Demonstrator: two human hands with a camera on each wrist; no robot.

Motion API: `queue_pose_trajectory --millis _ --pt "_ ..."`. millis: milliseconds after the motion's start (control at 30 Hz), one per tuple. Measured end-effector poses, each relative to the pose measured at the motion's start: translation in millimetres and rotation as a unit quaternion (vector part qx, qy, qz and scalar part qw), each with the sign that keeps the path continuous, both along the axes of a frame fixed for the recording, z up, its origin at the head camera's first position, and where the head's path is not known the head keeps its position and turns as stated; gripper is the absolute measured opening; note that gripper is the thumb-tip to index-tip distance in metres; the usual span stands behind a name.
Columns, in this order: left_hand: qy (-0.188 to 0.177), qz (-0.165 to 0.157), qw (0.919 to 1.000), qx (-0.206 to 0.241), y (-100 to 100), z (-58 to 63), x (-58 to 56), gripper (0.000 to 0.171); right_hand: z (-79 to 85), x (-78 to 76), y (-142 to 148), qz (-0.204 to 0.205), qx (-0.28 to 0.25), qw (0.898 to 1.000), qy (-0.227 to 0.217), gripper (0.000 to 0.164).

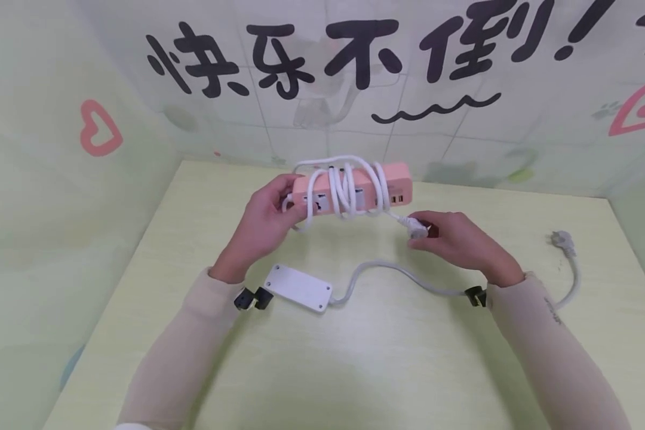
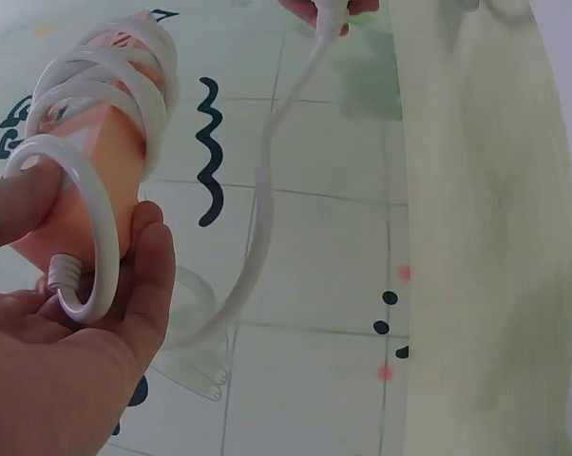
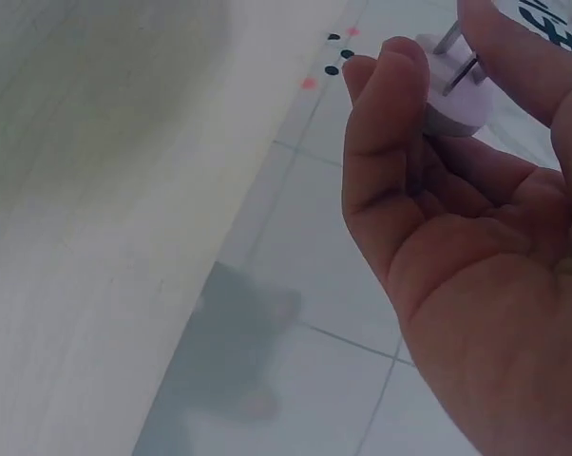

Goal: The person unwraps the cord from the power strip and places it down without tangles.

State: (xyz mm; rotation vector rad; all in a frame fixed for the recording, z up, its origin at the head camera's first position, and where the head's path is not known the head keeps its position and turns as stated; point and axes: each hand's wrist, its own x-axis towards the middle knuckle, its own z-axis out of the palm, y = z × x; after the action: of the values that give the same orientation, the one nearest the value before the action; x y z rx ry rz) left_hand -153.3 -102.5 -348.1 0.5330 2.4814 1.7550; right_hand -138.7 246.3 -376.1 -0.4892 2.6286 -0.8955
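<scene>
A pink power strip [image 1: 401, 180] is held up over the table, its white cord [image 1: 349, 185] looped around it several times. My left hand [image 1: 269, 216] grips its left end, thumb on the socket face and fingers behind. In the left wrist view the cord leaves the strip's end [image 2: 64, 274] beside my fingers. My right hand [image 1: 454, 239] pinches the white plug [image 1: 416, 229] at the cord's free end, right of the strip. Two metal prongs [image 3: 462, 74] of that plug show between thumb and fingers in the right wrist view.
On the pale table [image 1: 355, 370] lies a white power strip [image 1: 299, 288], face down. Its grey cord [image 1: 392, 266] runs right, passing under my right forearm, to a grey plug [image 1: 562, 242]. A printed wall covering [image 1: 355, 131] stands along the table's back edge.
</scene>
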Motion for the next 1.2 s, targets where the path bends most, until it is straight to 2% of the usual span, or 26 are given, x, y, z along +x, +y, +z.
queue_pose_trajectory --millis 133,367,500,667,933,1200 --pt "0.006 -0.015 0.9998 0.008 5.1 -0.1 4.1 0.043 -13.2 -7.5 -5.0 -0.001 0.026 0.999 -0.025 0.034" --pt "-0.017 -0.007 0.9998 -0.009 6.9 -2.5 5.3 0.043 -26.3 -14.2 -14.9 0.031 0.057 0.997 -0.032 0.006" --pt "-0.032 -0.01 0.9994 -0.004 8.5 -2.0 7.0 0.043 -29.6 -11.8 -16.6 0.027 0.067 0.997 -0.039 0.01" --pt "-0.027 -0.015 0.9995 0.002 10.7 -1.8 7.8 0.043 -32.2 -9.1 -17.8 0.017 0.07 0.997 -0.041 0.016" --pt "-0.022 -0.033 0.9992 0.01 11.2 -3.8 9.9 0.043 -35.4 -10.0 -17.4 0.02 0.038 0.998 -0.053 0.016" --pt "-0.014 -0.066 0.9974 0.025 12.2 -4.4 12.3 0.045 -33.1 -10.3 -20.2 0.016 -0.012 0.999 -0.05 0.028"
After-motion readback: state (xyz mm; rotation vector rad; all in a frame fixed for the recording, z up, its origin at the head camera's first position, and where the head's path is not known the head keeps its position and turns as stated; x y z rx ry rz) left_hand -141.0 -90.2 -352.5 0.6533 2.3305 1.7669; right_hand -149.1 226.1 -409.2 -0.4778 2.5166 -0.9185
